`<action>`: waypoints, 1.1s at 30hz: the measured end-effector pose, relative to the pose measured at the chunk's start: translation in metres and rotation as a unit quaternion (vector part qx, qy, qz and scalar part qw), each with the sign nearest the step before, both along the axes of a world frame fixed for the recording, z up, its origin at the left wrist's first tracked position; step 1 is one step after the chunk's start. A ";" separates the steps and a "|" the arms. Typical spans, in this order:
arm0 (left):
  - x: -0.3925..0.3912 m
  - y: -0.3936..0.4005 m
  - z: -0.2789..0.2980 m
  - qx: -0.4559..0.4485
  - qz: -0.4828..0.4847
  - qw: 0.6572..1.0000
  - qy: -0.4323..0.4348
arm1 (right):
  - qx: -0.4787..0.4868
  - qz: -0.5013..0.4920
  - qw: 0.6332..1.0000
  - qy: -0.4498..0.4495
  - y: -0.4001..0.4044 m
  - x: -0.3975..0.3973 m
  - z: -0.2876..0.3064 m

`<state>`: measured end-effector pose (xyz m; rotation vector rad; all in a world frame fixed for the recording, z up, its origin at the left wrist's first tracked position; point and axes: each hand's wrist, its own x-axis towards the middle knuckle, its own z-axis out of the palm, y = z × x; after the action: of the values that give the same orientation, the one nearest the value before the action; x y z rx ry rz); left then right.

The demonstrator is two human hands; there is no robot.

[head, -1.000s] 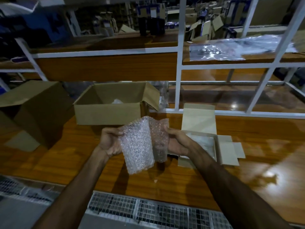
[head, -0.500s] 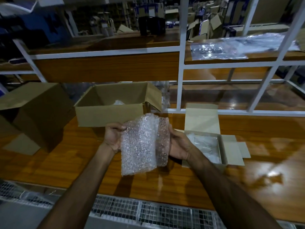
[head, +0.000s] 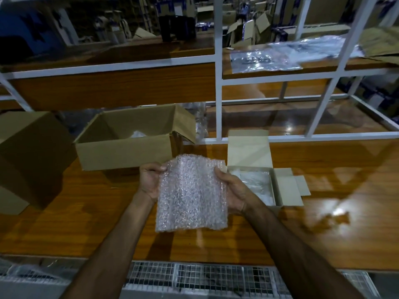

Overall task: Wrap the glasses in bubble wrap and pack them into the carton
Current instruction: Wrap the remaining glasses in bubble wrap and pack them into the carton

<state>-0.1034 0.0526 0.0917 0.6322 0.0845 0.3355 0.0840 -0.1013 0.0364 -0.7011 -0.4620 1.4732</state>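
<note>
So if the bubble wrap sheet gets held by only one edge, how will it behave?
The bubble wrap sheet would probably flop: its free lower edge already curls. It's likely very light, pinched between left hand and right hand.

The scene is dim, with a cool bluish cast over the far background. Bright glare spots sit on the glossy wooden tabletop (head: 336, 212) to the right of the right hand (head: 232, 190). Forearm shadows fall on the wood below the hands. Shelf frames (head: 218, 67) bow with wide-angle distortion; the edges look soft.
</note>
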 end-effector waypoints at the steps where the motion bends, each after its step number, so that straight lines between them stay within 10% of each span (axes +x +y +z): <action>1: -0.002 0.002 0.002 0.007 0.022 1.000 0.005 | -0.006 -0.018 1.000 -0.024 -0.004 0.008 0.001; 7: 0.000 0.012 -0.004 -0.048 0.036 0.993 0.098 | 0.000 -0.103 0.992 -0.074 -0.022 0.053 0.017; 15: 0.026 0.002 -0.010 0.140 0.127 0.949 0.251 | -0.077 -0.264 0.931 -0.241 -0.028 0.071 0.044; 33: 0.079 -0.049 0.003 0.421 0.348 0.778 0.312 | -0.179 -0.291 0.832 -0.436 -0.044 0.087 0.056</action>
<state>-0.0245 0.0031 0.0942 1.6046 0.8656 0.8942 0.1707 -0.1458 0.0923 -1.6730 -0.5846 0.5824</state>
